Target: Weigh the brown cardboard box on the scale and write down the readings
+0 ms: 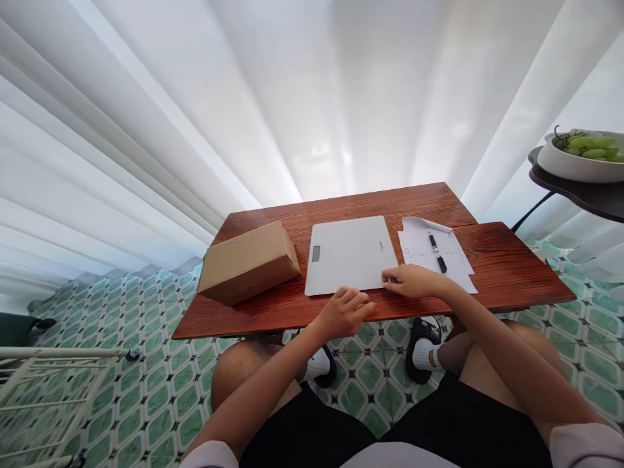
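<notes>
A flat white digital scale [348, 253] with a small grey display at its left side lies on the wooden table. My right hand [412, 281] is at the scale's near right corner, thumb and fingers curled in around that edge. My left hand [344, 312] rests at the table's front edge, just short of the scale, with fingers loosely bent, a little apart and holding nothing. Right of the scale are sheets of paper [416, 244] with writing, and a black pen [437, 252] lies on them. On the left sits a closed brown cardboard box [248, 260].
The reddish-brown table [302, 312] stands over my knees, before a white curtain [292, 97]. At the far right, a white bowl [580, 162] of green grapes [592, 146] sits on a dark stand [560, 185]. A white metal rack [58, 377] is on the left.
</notes>
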### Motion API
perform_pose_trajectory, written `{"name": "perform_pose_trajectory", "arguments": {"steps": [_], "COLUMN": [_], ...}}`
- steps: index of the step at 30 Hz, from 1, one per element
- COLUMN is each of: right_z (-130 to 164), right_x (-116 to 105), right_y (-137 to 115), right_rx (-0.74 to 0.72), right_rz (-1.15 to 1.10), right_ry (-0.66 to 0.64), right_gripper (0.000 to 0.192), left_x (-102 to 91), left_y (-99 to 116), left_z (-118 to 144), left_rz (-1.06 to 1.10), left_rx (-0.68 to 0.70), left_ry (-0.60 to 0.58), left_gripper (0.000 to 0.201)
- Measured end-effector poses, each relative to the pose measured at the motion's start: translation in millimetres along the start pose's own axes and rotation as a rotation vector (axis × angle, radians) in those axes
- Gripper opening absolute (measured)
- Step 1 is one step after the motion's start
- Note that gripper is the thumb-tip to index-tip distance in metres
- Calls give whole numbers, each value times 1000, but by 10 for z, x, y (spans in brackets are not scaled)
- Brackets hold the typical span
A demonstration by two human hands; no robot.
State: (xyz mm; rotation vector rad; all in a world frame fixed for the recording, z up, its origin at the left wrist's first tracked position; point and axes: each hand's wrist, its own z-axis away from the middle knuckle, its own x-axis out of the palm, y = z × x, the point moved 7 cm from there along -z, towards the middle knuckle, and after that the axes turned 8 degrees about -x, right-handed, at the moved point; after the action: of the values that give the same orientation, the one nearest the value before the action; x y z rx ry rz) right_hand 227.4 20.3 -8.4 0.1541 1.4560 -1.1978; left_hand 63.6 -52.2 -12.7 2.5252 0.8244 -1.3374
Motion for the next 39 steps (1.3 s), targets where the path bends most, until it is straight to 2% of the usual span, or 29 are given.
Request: {"name": "perform_pose_trajectory", "arguments": {"steps": [4, 8, 14, 19, 23, 26, 30, 35, 39], "right_z": [75, 175, 396, 511, 543, 521, 470, 434, 457], "right_x": [-32, -234, -608, -756, -780, -734, -674, -639, -671], "right_y": [25, 144, 660, 1015, 1229, 1308, 1315, 1305, 1313], "right_rx": [-54, -18, 368, 441, 472, 469, 456, 469, 436], "right_rz": [-26, -40, 338, 398, 405, 392, 394, 415, 361], "right_ry": [-35, 46, 251, 352, 396, 391, 364, 318, 394], "right_gripper": [20, 22, 30, 22, 19, 23, 29, 26, 29], "left_x": [63, 91, 183, 353, 436, 507, 652, 779, 825], "left_y": [86, 239, 444, 662, 860, 962, 1020, 998, 953], "left_z": [-79, -272, -698, -989, -1162, -1238, -1240, -1198, -1216], "left_rz": [-59, -87, -54, -25, 71, 141, 246, 284, 230], "left_rx": [110, 276, 471, 616, 701, 721, 697, 630, 564], "left_ry": [-118, -169, -89, -19, 57, 78, 13, -67, -122], "left_gripper": [20, 15, 8, 6, 5, 7, 12, 19, 25]}}
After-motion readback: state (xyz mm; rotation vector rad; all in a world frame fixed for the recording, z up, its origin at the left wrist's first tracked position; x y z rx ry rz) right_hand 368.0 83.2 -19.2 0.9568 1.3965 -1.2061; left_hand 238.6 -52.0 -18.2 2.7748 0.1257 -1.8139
